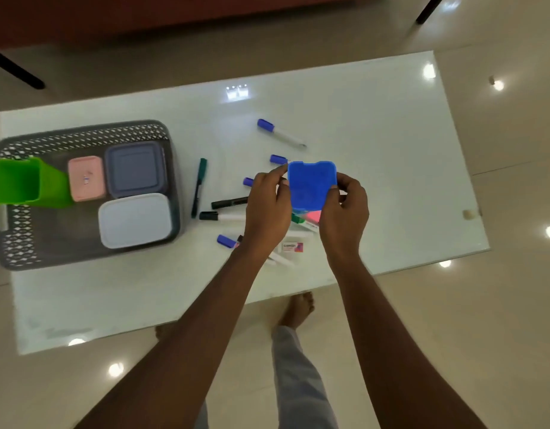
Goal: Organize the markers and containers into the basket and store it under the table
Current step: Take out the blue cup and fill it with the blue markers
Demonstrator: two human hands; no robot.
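Observation:
Both hands hold a small blue container (310, 184) above the middle of the white table (375, 150). My left hand (267, 209) grips its left edge and my right hand (345, 212) its right edge. Under the hands lie several markers, partly hidden, and something pink (312, 215). A blue-capped marker (279, 133) lies farther back, a dark green pen (199, 187) and black markers (228, 202) lie to the left. The grey basket (16, 243) at the left holds a green cup (25, 182), a pink box (86, 178), a grey-lidded box (134, 173) and a white-lidded box (134, 219).
The table stands on a glossy beige tiled floor. My bare feet (298, 308) show below the table's near edge. A small marker carton (293, 246) lies among the markers. Dark furniture legs (16, 69) stand at the far left and far right.

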